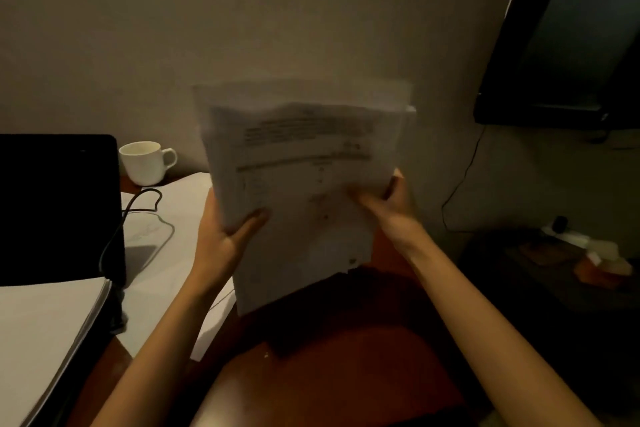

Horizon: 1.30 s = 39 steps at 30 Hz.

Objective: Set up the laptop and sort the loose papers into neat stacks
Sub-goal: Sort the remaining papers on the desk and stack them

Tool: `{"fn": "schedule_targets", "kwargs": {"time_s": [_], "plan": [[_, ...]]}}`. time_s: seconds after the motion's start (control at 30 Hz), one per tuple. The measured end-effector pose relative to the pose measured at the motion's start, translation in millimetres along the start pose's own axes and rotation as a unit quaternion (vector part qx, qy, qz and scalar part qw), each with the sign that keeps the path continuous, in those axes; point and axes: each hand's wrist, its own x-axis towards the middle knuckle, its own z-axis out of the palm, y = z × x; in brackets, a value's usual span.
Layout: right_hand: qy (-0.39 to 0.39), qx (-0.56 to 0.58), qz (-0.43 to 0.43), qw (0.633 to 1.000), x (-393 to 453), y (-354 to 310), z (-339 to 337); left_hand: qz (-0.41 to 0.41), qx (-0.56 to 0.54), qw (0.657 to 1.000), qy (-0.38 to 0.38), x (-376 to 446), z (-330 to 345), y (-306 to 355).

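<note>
Both hands held a sheaf of papers point(298, 184) upright in the air above the reddish-brown surface point(346, 374). The left hand point(225, 232) gripped the sheaf's left edge, thumb curled across the front sheet and fingers hidden behind. The right hand point(388, 204) pinched the right edge, thumb on the front and fingers wrapped round the back. The front sheet carried printed lines of text and a ruled line, but motion blur and dim light made none of it readable.

Left of the sheaf, the laptop point(59, 208) stood open with a black screen, and a cable point(138, 204) trailed beside it. A white mug point(145, 163) sat just beyond the laptop's right edge. More white sheets point(166, 246) lay flat between laptop and sheaf, and a neat stack of paper point(45, 340) rested in front of the laptop.
</note>
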Motion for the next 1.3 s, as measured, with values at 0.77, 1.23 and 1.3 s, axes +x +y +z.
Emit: {"fn": "schedule_targets", "kwargs": {"time_s": [0.77, 1.23, 1.3], "plan": [[-0.001, 0.037, 0.055, 0.998, -31.6, 27.8, 7.5, -0.103, -0.035, 0.994, -0.012, -12.4, 10.4, -22.4], [0.026, -0.083, 0.118, 0.989, -66.3, 70.1, 0.9, -0.155, -0.022, 0.984, -0.089, -24.8, 13.3, -23.8], [0.042, -0.122, 0.128, 0.983, -68.3, 76.9, 3.7, -0.165, -0.042, 0.984, -0.059, -26.8, 17.5, -23.1]]}}
